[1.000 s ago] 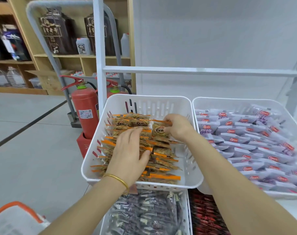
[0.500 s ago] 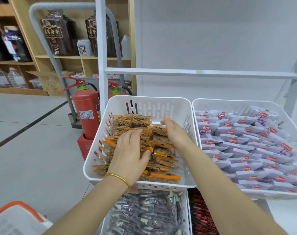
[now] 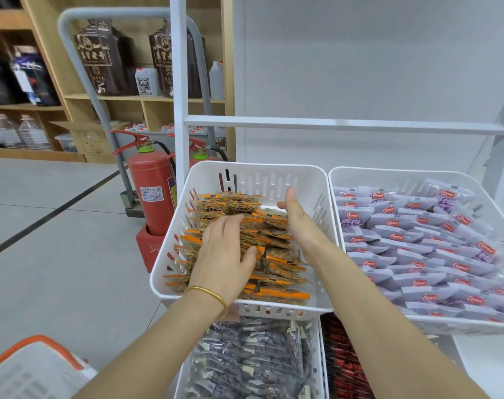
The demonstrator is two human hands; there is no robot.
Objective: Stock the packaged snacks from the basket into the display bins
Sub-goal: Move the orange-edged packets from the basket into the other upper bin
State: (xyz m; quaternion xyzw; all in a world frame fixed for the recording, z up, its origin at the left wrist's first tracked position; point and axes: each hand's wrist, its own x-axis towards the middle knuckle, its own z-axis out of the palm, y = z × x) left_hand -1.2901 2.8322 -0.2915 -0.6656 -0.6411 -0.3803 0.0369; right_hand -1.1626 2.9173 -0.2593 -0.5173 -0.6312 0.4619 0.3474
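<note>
Purple packets (image 3: 352,222) read 西梅; orange packets' (image 3: 276,295) print seems illegible.

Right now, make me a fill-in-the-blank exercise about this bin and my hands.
The left hand rests on packets edged in ____.
The right hand stands against the packets' ____ side.
The gold bracelet is on the ____ wrist.
Left of the bin stands a red ____.
Missing: orange; right; left; extinguisher.

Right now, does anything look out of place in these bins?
Nothing spilled or damaged. The orange packs crowd the left of their bin, leaving a bare strip by its right wall.
</note>
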